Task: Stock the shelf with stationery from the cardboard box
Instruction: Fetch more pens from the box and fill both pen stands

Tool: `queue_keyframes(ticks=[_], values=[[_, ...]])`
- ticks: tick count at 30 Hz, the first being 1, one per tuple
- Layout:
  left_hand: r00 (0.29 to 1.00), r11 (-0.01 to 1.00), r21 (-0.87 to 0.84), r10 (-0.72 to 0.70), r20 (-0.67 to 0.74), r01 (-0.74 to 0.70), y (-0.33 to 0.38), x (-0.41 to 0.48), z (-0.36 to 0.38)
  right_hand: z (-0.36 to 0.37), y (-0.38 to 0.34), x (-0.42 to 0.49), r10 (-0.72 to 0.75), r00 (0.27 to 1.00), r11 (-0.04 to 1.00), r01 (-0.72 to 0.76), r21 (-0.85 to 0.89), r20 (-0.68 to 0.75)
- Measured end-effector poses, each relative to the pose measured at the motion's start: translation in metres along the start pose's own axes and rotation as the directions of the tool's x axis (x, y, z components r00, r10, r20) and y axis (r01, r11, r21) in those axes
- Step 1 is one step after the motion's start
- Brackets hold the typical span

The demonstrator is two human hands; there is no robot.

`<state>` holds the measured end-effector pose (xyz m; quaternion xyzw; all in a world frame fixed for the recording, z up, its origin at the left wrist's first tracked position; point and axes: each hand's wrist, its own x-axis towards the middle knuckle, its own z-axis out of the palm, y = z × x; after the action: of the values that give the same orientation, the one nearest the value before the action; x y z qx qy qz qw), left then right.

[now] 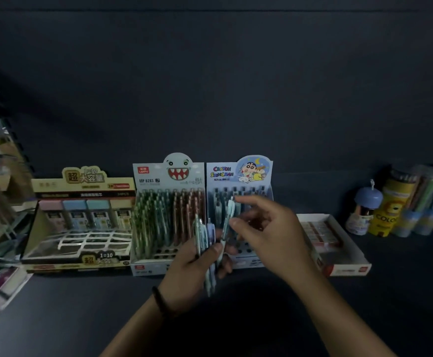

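My left hand [197,264] grips a bundle of pale green and blue pens [208,256], held upright in front of the display boxes. My right hand [264,228] pinches one pale green pen [229,215] between thumb and fingers, just above the bundle and in front of the Crayon Shinchan pen box [238,176]. That box holds a few pens at its back and shows open holes at its front. The cardboard box is not in view.
On the dark shelf [236,305] stand a shark-face pen box [167,215] full of pens, a lead-refill display box [81,222] on the left, an eraser tray [339,243] on the right, and colour pencil tubes [390,207] at far right. Racks crowd the left edge.
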<state>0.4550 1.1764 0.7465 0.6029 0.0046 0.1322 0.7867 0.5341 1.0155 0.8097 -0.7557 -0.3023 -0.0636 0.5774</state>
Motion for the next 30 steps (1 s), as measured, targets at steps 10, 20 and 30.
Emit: queue_keyframes(ticks=[10, 20, 30], values=[[0.993, 0.992, -0.052, -0.11, 0.051, 0.112, 0.003, -0.007, -0.005, -0.008, -0.003, 0.017, -0.046, 0.984, 0.998, 0.053, 0.033, -0.169], [0.979, 0.946, -0.252, -0.196, 0.063, 0.206, -0.005, -0.004, -0.01, 0.001, 0.02, 0.029, -0.146, 0.96, 0.963, 0.083, -0.256, -0.239], [0.998, 0.998, 0.014, -0.056, 0.004, 0.056, -0.002, -0.008, -0.005, 0.014, 0.021, 0.03, -0.229, 0.967, 0.87, 0.155, -0.467, -0.107]])
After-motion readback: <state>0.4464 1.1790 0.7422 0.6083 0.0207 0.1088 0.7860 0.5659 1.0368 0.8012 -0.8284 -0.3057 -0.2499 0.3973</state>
